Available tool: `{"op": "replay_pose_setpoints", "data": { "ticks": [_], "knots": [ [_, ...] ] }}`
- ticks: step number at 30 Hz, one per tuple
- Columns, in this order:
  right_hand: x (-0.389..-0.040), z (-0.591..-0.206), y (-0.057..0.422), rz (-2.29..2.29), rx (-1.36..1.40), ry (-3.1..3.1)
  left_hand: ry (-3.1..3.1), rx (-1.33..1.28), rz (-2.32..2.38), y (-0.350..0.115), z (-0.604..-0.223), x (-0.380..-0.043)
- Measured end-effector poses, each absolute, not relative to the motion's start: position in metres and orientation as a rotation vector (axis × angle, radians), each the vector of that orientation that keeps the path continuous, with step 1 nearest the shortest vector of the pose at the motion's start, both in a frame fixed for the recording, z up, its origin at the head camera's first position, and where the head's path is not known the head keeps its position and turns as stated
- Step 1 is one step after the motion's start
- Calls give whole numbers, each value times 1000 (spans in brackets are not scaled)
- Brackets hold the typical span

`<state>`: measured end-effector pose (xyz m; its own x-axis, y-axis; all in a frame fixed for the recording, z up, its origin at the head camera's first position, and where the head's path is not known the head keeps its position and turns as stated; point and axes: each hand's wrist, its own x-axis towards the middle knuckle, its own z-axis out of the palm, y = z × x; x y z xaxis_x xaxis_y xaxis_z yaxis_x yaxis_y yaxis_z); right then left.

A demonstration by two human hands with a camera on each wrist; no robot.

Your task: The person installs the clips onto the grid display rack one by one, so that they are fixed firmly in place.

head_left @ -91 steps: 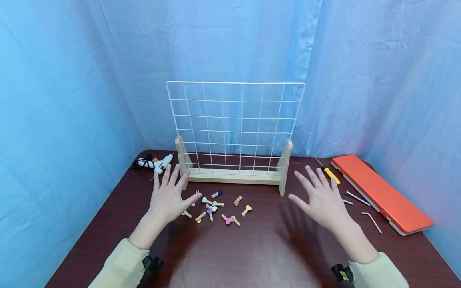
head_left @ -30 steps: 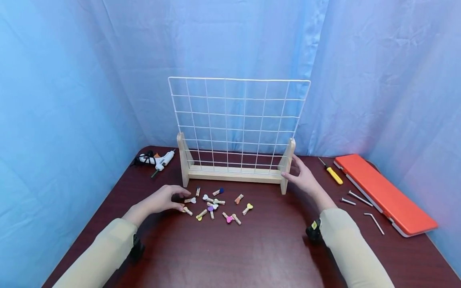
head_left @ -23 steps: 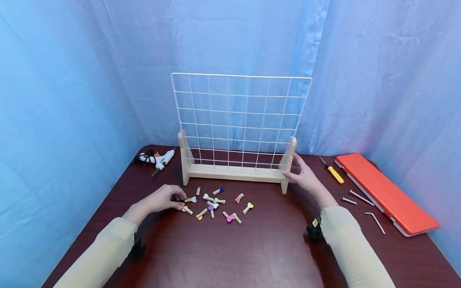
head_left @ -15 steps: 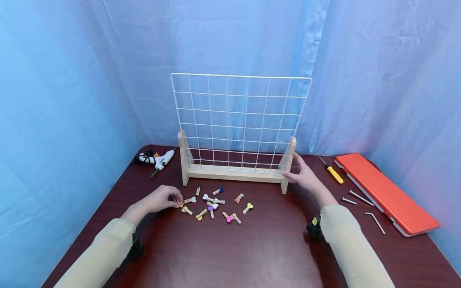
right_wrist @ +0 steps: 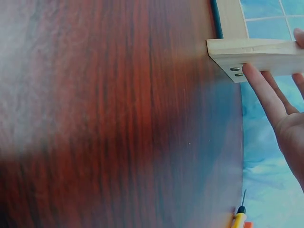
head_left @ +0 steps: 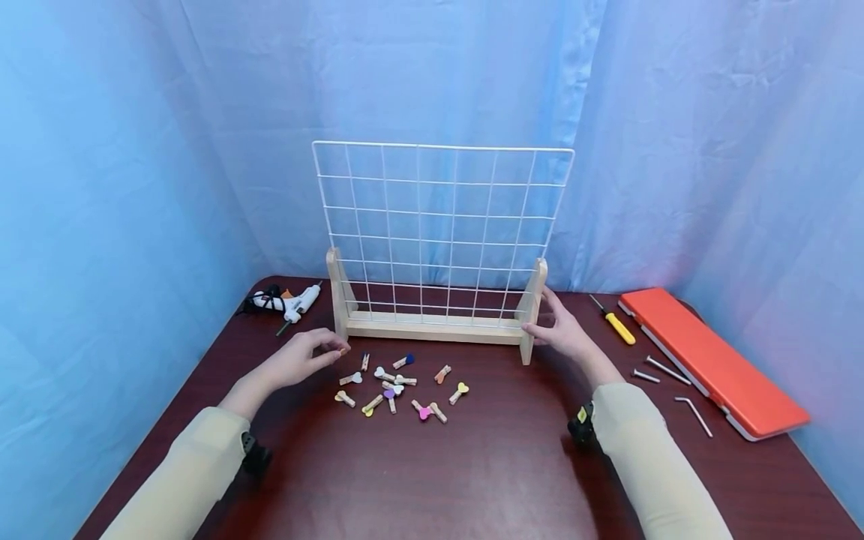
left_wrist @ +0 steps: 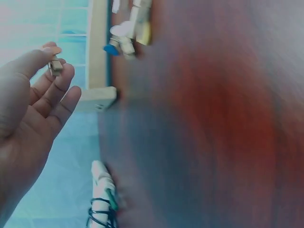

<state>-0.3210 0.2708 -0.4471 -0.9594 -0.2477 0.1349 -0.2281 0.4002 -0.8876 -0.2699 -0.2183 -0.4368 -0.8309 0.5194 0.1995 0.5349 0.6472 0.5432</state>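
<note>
My left hand (head_left: 300, 361) pinches a small wooden clothespin (left_wrist: 56, 67) with an orange top between thumb and fingertips. It is raised off the table, near the left foot of a wooden stand (head_left: 432, 328) that carries an upright white wire grid (head_left: 435, 212). My right hand (head_left: 570, 335) holds the stand's right side panel (right_wrist: 256, 47), thumb at the front and fingers along the outer face. On the table in front of the stand lie several heart-topped clothespins, among them a yellow one (head_left: 459, 393), a pink one (head_left: 422, 411) and a dark blue one (head_left: 403, 362).
A white glue gun (head_left: 293, 304) with a black cord lies at the back left. On the right are a yellow screwdriver (head_left: 619, 328), bolts (head_left: 668, 370), a hex key (head_left: 695, 416) and a long orange case (head_left: 712, 361). Blue curtains (head_left: 445, 67) surround the table (head_left: 432, 480).
Both hands were spread above the table at first. My right hand has taken hold of the stand's right panel. My left hand has picked up a clothespin and lifted it toward the stand.
</note>
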Motion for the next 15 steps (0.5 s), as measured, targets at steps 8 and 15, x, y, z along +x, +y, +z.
{"op": "replay_pose_setpoints", "data": {
  "ticks": [8, 15],
  "knots": [
    [-323, -447, 270, -1648, -433, 2627, -2682, -805, -1119, -209, -405, -278],
    [-322, -445, 264, -1559, -388, 2768, -2500, -815, -1141, -202, -357, -289]
  ]
}}
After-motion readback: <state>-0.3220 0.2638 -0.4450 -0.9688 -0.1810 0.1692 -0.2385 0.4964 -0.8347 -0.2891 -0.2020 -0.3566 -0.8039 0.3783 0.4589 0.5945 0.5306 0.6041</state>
